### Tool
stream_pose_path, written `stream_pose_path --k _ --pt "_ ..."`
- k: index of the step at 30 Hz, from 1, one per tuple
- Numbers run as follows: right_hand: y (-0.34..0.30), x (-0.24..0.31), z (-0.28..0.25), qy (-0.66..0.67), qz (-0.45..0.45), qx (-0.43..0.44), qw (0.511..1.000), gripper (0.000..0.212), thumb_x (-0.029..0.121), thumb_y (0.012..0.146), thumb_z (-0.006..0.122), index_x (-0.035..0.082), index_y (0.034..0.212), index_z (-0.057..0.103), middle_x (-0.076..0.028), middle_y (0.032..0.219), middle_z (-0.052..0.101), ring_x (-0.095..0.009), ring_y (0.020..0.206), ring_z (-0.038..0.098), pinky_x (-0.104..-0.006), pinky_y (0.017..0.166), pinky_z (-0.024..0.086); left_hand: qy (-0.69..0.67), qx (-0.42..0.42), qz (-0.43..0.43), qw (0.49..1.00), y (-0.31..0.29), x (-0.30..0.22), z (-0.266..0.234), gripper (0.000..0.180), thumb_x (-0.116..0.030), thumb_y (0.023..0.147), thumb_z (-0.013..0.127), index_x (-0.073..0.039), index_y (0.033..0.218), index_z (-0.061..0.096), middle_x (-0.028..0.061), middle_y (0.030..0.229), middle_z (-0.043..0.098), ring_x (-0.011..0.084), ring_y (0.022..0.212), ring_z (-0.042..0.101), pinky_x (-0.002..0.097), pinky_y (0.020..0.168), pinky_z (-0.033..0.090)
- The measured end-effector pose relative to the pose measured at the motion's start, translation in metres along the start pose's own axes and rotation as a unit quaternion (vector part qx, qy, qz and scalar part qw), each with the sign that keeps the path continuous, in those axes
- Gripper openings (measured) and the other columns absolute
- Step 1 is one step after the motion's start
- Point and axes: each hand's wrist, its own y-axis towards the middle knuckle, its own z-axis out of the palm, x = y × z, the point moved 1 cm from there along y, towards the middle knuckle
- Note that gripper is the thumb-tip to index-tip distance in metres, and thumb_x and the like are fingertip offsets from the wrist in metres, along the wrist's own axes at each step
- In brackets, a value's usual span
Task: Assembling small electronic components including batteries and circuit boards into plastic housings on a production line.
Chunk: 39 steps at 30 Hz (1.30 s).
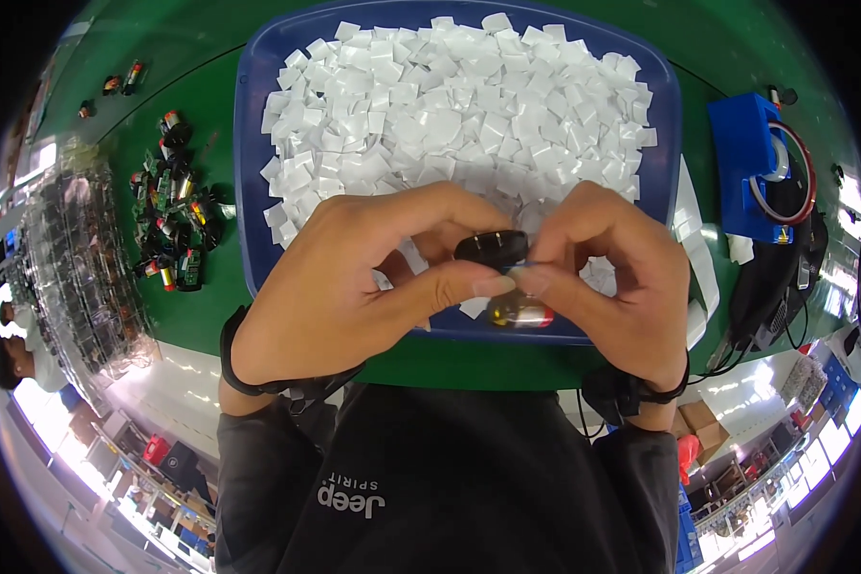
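Both of my hands meet above the near side of a blue tray (246, 191). My left hand (344, 277) is closed, its thumb and fingers gripping a small black rounded plastic part (491, 247) with a few metal contacts along its edge. Thumb and forefinger of my right hand (631, 273) are pinched together right beside that part; what lies between them is too small to make out. Just under the fingertips shows a blurred small component (519, 312) with yellow, white and red on it. Whether it is joined to the black part is unclear.
White square pieces (450, 105) heap the tray. On the green table at left lies a pile of small circuit boards with cylinders (172, 215). To the right stand a blue tape dispenser (741, 163), a white strip (695, 244) and a black item with cables (784, 287).
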Motion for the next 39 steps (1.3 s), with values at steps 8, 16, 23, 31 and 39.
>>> stream_pose_path --k 8,16,23,31,39 --pt "0.003 0.002 0.003 0.178 0.195 -0.019 0.964 0.014 0.002 0.087 0.067 -0.001 0.095 0.056 -0.004 0.085 0.058 -0.008 0.073 0.056 -0.0212 0.063 0.045 -0.062 0.031 0.052 0.996 -0.001 -0.004 -0.004 0.031 -0.001 0.078 0.076 0.003 0.106 0.061 0.0070 0.089 0.062 0.0122 0.079 0.064 0.0208 0.056 0.053" --pt "0.002 0.009 0.005 -0.198 -0.222 -0.102 0.949 0.030 -0.002 0.073 0.077 0.002 0.096 0.059 -0.008 0.087 0.062 -0.018 0.077 0.057 -0.0286 0.067 0.047 -0.188 -0.055 0.011 0.981 0.003 -0.001 -0.001 0.033 0.002 0.083 0.071 0.005 0.112 0.057 0.0109 0.096 0.062 0.0166 0.084 0.066 0.0257 0.062 0.058" --pt "0.003 -0.001 0.005 -0.253 -0.289 -0.139 0.913 0.035 -0.001 0.059 0.081 0.004 0.090 0.065 -0.007 0.089 0.067 -0.022 0.076 0.058 -0.0301 0.062 0.046 -0.178 -0.043 0.031 0.983 0.002 -0.001 0.003 0.024 0.001 0.089 0.064 0.005 0.111 0.057 0.0149 0.108 0.063 0.0163 0.085 0.066 0.0265 0.064 0.059" --pt "-0.004 0.007 0.013 -0.299 -0.333 -0.128 0.885 0.029 0.001 0.064 0.081 0.005 0.084 0.061 -0.009 0.088 0.071 -0.022 0.076 0.058 -0.0331 0.058 0.043 -0.295 -0.091 0.021 0.951 0.005 0.000 0.015 0.027 0.008 0.088 0.056 0.004 0.115 0.056 0.0125 0.107 0.063 0.0137 0.087 0.064 0.0255 0.064 0.057" --pt "-0.003 0.003 0.019 -0.391 -0.331 -0.149 0.846 0.023 0.003 0.062 0.079 0.003 0.082 0.068 -0.007 0.089 0.072 -0.020 0.077 0.057 -0.0318 0.057 0.041 -0.267 0.028 -0.032 0.963 0.003 0.008 0.013 0.036 0.012 0.085 0.049 0.003 0.120 0.056 0.0092 0.109 0.061 0.0120 0.087 0.062 0.0246 0.071 0.053"
